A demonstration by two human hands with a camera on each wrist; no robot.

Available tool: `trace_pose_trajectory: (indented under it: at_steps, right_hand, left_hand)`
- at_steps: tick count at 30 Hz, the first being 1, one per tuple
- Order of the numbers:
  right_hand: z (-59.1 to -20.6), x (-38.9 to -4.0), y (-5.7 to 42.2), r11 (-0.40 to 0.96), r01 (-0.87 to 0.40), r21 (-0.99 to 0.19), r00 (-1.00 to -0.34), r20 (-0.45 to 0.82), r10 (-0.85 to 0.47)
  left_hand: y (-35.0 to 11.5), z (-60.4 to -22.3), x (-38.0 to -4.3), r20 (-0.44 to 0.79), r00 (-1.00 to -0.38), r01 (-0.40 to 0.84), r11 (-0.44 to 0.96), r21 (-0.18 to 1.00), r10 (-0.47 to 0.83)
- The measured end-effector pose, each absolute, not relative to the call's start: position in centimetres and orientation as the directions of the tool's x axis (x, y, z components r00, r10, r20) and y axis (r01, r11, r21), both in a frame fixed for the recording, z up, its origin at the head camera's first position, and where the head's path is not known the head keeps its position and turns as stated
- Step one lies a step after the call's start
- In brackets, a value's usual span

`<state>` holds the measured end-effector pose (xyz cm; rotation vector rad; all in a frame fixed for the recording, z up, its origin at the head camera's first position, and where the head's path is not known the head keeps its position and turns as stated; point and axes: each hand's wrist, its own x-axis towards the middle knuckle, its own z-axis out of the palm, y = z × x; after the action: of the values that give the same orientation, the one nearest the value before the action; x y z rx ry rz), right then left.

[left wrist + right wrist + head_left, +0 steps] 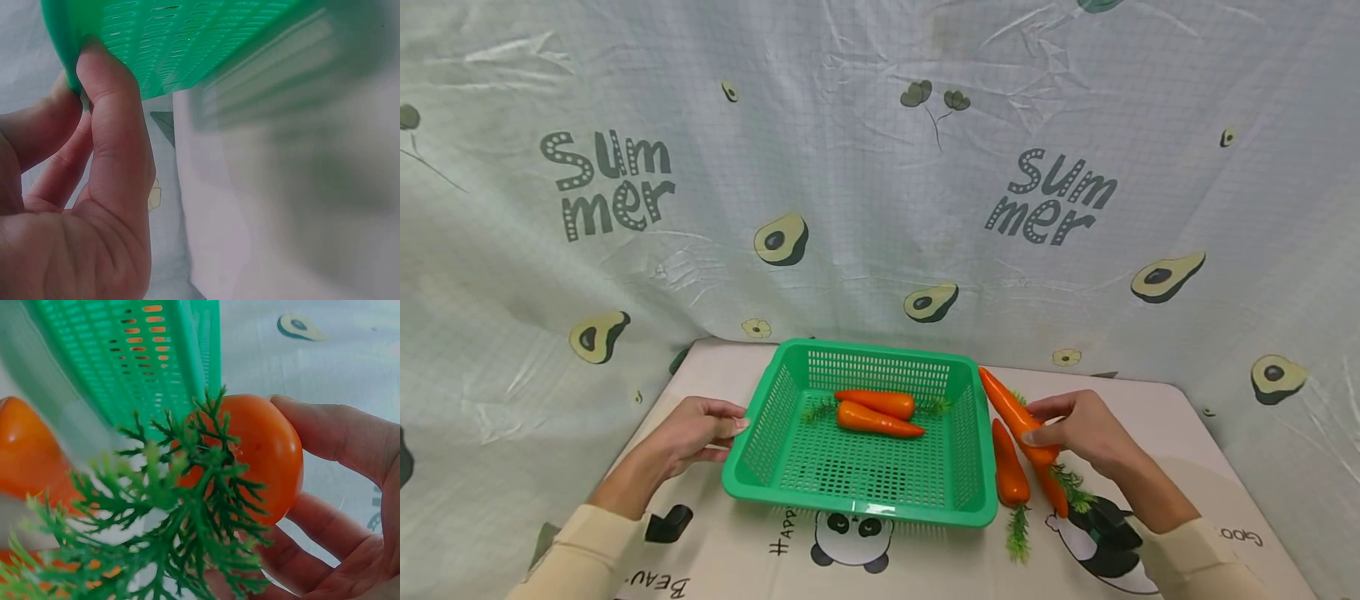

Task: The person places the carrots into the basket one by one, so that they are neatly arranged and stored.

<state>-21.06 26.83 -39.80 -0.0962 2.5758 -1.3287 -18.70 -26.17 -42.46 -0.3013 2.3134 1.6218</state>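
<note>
A green plastic basket (pixel 865 512) with slotted walls stands mid-table, and two orange carrots (pixel 880 419) with leafy tops lie inside it. At its left rim, my left hand (pixel 696 433) pinches the edge between thumb and fingers; the left wrist view shows this grip on the basket wall (pixel 181 37) closely. My right hand (pixel 1086 429) holds another carrot (pixel 1011 404) by its thick end, just right of the basket, tip pointing away from me. In the right wrist view, green leaves (pixel 187 500) partly cover that carrot's end. Below it, more carrots (pixel 1011 475) lie on the table.
The pale table (pixel 715 550) carries printed lettering and a panda drawing (pixel 852 540). Behind it hangs a light curtain (pixel 850 167) printed with avocados and the word "summer". Green carrot leaves (pixel 1018 533) extend toward the table's front.
</note>
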Motion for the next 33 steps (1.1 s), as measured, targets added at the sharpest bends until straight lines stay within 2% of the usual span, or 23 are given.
trace_pose_trajectory:
  at_steps: [11, 33]
  right_hand:
    - [-39.1, -21.6, 24.7, 0.564, 0.022, -0.825, -0.961, -0.173, -0.215]
    - [-38.3, -22.7, 20.2, 0.609, -0.031, -0.792, -0.942, -0.182, -0.284]
  left_hand:
    - [-26.2, -42.6, -18.7, -0.350, -0.937, -0.329, 0.340, 0.881, 0.000]
    - [-26.3, -42.6, -18.7, -0.354, -0.935, -0.330, 0.336, 0.882, 0.010]
